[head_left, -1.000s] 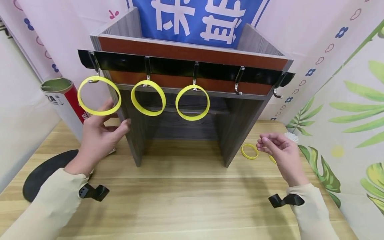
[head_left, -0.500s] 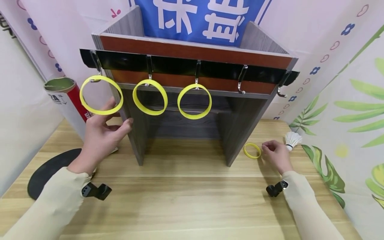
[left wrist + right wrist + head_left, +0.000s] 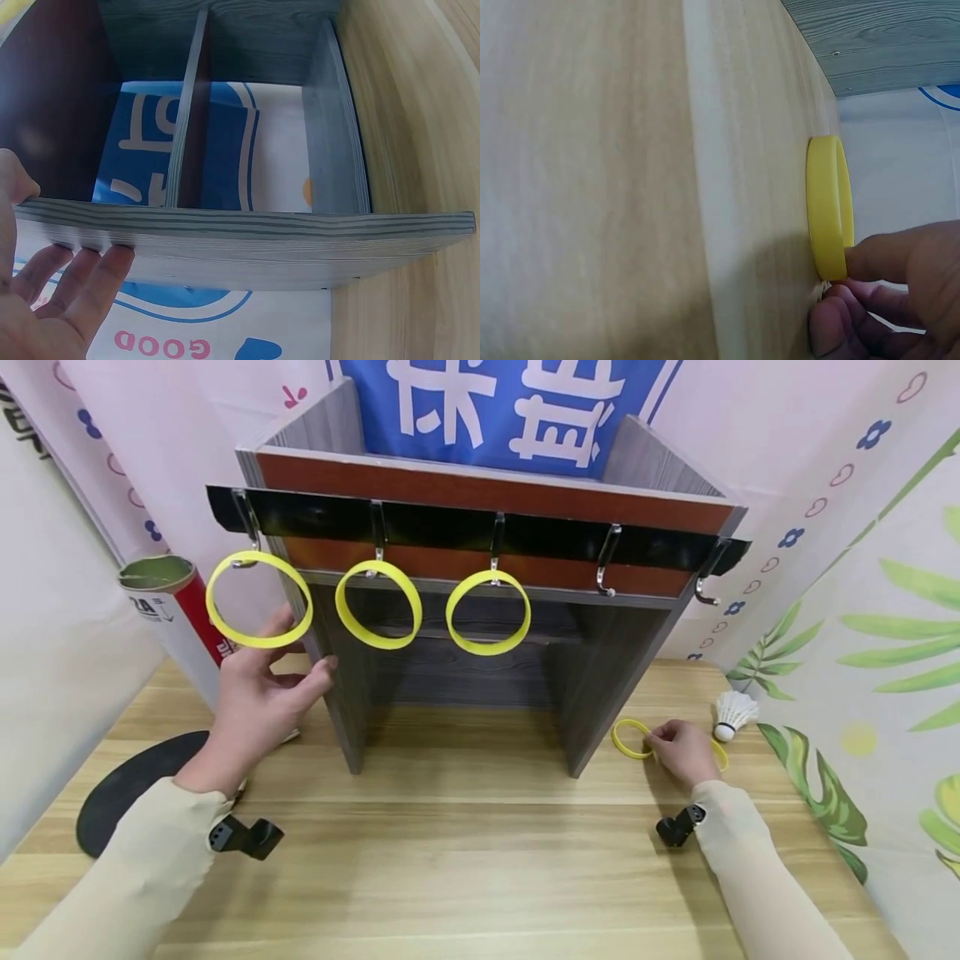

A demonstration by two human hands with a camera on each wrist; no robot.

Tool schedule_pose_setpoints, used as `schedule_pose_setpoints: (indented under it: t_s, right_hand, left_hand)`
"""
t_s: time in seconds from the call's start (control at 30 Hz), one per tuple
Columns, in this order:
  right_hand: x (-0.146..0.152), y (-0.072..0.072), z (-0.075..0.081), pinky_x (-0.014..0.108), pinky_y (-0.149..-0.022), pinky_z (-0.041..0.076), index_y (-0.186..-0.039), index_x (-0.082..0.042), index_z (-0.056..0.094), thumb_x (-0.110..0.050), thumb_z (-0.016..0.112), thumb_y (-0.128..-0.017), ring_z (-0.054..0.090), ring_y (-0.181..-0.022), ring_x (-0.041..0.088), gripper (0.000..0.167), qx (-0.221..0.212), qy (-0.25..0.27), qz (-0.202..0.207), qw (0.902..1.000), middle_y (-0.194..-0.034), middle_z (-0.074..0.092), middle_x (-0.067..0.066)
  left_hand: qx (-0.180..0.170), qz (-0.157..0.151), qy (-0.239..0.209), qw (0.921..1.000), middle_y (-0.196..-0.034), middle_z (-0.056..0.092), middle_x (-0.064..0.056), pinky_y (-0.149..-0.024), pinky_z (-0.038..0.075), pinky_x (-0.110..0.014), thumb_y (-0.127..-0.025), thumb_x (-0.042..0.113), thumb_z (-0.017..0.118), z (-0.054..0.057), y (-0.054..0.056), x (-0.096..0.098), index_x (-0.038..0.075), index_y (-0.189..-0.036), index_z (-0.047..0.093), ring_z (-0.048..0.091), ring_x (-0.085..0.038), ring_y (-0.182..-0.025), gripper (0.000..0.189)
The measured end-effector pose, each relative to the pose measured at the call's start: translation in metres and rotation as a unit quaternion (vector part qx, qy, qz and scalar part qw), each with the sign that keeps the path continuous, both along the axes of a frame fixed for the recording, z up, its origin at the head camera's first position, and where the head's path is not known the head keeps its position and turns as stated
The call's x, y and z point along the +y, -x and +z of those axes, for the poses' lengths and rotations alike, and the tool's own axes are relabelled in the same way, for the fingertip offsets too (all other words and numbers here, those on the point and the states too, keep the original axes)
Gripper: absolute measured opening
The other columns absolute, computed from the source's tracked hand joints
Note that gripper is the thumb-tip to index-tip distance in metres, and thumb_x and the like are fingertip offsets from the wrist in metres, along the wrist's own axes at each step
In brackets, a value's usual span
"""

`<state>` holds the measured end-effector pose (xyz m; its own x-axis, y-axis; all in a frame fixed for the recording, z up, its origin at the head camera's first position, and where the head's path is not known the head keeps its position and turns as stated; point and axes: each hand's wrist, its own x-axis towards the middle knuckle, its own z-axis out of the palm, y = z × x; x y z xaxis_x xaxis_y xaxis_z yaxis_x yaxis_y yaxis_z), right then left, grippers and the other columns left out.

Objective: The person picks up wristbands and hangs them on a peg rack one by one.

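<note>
A wooden rack (image 3: 480,493) stands on the table with a black hook rail across its front. Three yellow rings hang on the left hooks: one (image 3: 258,642), a second (image 3: 378,644) and a third (image 3: 487,650). The two right hooks (image 3: 606,560) are bare. My left hand (image 3: 300,650) clasps the rack's left side panel (image 3: 247,229), thumb on one face, fingers on the other. My right hand (image 3: 654,743) is down on the table, pinching the near edge of a loose yellow ring (image 3: 626,735) (image 3: 829,217). Another yellow ring (image 3: 722,758) peeks out behind that hand.
A white shuttlecock (image 3: 731,712) lies right of my right hand. A red and white tube (image 3: 176,610) stands left of the rack, with a black pad (image 3: 127,785) in front of it. Printed cloth walls close in both sides. Bare wooden table (image 3: 465,852) lies in front.
My right hand has dropped from above the table onto the loose yellow ring and closed its fingertips on the rim. The left hand has stayed on the side panel.
</note>
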<state>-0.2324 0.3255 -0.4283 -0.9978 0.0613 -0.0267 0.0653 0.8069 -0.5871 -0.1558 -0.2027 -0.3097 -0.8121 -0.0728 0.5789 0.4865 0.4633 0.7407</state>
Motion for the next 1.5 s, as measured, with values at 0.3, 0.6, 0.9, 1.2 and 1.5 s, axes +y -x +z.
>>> schedule_pose_setpoints:
  t_s: [0.3,0.6,0.9,1.2,1.5]
  right_hand:
    - [-0.003,-0.004,0.007,0.017,-0.058,0.052,-0.107,0.008,0.067,-0.015,0.062,-0.101,0.060,-0.068,0.005,0.024,-0.014,0.049,-0.020,0.9985,-0.090,0.071,0.013]
    - [0.001,-0.002,0.007,0.017,-0.061,0.058,-0.122,0.014,0.062,-0.014,0.064,-0.103,0.063,-0.068,-0.001,0.035,-0.055,0.154,-0.031,0.9861,-0.087,0.068,-0.001]
    - [0.010,-0.001,0.004,0.016,-0.084,0.062,-0.135,0.021,0.050,-0.008,0.062,-0.104,0.070,-0.086,-0.003,0.044,-0.092,0.317,-0.009,0.9439,-0.095,0.071,-0.007]
    - [0.013,-0.009,0.001,0.016,-0.089,0.061,-0.132,0.011,0.054,-0.010,0.063,-0.103,0.070,-0.093,-0.001,0.037,-0.084,0.402,-0.016,0.9117,-0.100,0.070,-0.009]
    - [0.020,-0.021,0.005,0.015,-0.085,0.061,-0.095,-0.015,0.075,-0.005,0.064,-0.101,0.071,-0.086,0.003,0.017,-0.014,0.528,-0.025,0.8487,-0.090,0.074,-0.006]
  left_hand:
    - [0.007,-0.001,-0.003,1.0000,-0.146,0.064,-0.004,-0.076,0.056,-0.006,-0.087,-0.006,0.073,0.001,0.001,0.000,0.018,-0.152,0.057,0.065,0.002,-0.100,0.071]
    - [0.004,-0.001,-0.009,0.9999,-0.148,0.064,-0.004,-0.075,0.056,-0.006,-0.087,-0.006,0.073,0.000,0.001,0.001,0.018,-0.152,0.058,0.066,0.003,-0.099,0.070]
    - [0.013,0.007,0.016,0.9998,-0.149,0.063,0.000,-0.075,0.056,-0.005,-0.088,-0.005,0.073,-0.001,0.001,0.000,0.019,-0.152,0.057,0.064,0.006,-0.100,0.070]
    - [0.015,0.004,0.014,0.9998,-0.147,0.064,0.000,-0.077,0.056,-0.006,-0.088,-0.004,0.073,-0.002,0.001,-0.001,0.021,-0.152,0.056,0.064,0.004,-0.101,0.071]
    - [0.009,-0.005,-0.009,0.9999,-0.131,0.061,0.023,-0.076,0.056,-0.005,-0.087,-0.008,0.073,-0.003,0.001,0.000,0.020,-0.152,0.057,0.064,0.001,-0.101,0.073]
